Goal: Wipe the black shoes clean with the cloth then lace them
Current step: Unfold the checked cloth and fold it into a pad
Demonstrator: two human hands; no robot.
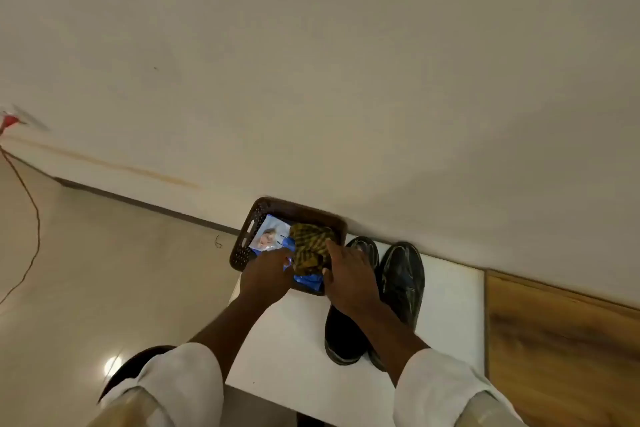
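Shoes (381, 295) side by side, toes toward wall (346, 80).

Count: 2 black shoes, left one (346, 329) and right one (403, 282), side by side on 1 white table (287, 350). 1 yellow-and-black checked cloth (310, 248). 1 dark perforated tray (244, 246) with 1 blue printed packet (268, 236) in it. 2 hands: left hand (266, 276), right hand (349, 276). 1 red cord (33, 218) on the floor.
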